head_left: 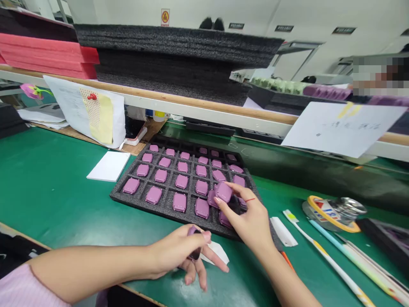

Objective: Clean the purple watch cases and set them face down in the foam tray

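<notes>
Over the right part of a black foam tray [188, 217], my right hand [246, 209] pinches a purple watch case [223, 192] between thumb and fingers. Rows of similar purple cases, such as this front-row case [179, 202], sit in the tray's square pockets. My left hand [188, 251] is in front of the tray, its thumb and palm closed on another purple case with a dark face [194, 251]; its other fingers are spread. A scrap of white paper [219, 252] lies partly beneath the left hand.
A white pad [108, 166] lies left of the tray. Rightward are a toothbrush [329, 256], a pale blue-green stick [351, 260], a metal-topped bottle [335, 212] and another black tray [388, 238]. A shelf edge [191, 102] carrying black foam sheets [172, 55] crosses behind.
</notes>
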The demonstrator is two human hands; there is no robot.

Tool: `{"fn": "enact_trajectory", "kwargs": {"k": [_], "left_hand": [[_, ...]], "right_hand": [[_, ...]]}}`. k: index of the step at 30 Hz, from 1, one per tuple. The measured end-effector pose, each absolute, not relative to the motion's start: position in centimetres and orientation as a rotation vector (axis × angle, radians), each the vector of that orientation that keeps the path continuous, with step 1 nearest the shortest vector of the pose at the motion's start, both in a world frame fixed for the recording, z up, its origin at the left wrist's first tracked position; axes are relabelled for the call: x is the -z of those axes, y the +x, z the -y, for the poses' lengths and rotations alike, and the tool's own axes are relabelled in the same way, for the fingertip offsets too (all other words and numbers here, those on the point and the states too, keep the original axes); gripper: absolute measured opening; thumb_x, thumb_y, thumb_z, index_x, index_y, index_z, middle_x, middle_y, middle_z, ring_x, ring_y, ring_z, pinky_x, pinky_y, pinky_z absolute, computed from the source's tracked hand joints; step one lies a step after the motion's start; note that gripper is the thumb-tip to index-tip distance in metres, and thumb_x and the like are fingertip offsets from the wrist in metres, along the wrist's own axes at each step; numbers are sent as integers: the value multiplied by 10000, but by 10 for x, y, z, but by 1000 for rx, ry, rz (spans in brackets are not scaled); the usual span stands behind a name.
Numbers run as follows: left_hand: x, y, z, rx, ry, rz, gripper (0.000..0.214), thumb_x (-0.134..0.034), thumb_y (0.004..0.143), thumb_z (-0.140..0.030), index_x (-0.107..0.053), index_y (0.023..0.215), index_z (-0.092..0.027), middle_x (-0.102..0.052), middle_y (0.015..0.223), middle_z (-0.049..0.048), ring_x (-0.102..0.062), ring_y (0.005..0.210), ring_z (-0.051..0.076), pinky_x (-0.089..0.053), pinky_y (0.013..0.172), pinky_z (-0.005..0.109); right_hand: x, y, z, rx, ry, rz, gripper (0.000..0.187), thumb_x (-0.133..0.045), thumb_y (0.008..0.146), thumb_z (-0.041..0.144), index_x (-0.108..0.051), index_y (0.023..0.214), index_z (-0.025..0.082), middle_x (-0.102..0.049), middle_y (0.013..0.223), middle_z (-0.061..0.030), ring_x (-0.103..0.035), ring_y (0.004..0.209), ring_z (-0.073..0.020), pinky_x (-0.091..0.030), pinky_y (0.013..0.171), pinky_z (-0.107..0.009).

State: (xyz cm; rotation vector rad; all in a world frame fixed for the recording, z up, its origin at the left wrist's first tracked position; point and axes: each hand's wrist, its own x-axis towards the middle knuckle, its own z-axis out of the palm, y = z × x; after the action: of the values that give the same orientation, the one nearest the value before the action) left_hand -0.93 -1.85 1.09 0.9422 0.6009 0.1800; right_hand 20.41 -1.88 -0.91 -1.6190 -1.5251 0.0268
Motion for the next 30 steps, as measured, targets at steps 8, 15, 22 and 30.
{"fn": "enact_trajectory", "kwargs": {"k": [8,15,22,30], "left_hand": [[-11,-9,18,-297,1056,-641,512,-531,862,-678,-576,861,-167,-640,635,-3,-335,422,59,-210,432,211],[-12,-10,12,-406,736,-570,626,-568,848,-694,-688,1078,-123,-679,769,55,-423,490,74,-213,507,237],[-11,-9,10,-463,566,-485,577,-730,738,-677,-659,836,-113,-647,790,59,-404,492,49,-221,473,214],[-14,-6,7,-492,508,-437,473,-725,817,-575,-648,845,-109,-602,752,30,-427,500,27,-191,430,148]], "right_hand": [[16,207,19,-28,-1630,1662,447,-717,814,506,-693,1138,199,-734,1083,-110,-658,1032,-295,-531,933,-501],[4,198,37,-76,-1465,1631,408,-596,940,480,-591,1259,227,-687,1147,-111,-657,1085,-268,-534,952,-486],[-14,159,62,-247,-1097,1909,443,-838,772,372,-586,1116,249,-637,1307,-139,-617,1255,-289,-569,984,-447],[-15,143,62,-408,-1123,1649,45,-750,835,215,-715,849,239,-743,1118,-103,-745,943,-232,-622,642,-282]]}}
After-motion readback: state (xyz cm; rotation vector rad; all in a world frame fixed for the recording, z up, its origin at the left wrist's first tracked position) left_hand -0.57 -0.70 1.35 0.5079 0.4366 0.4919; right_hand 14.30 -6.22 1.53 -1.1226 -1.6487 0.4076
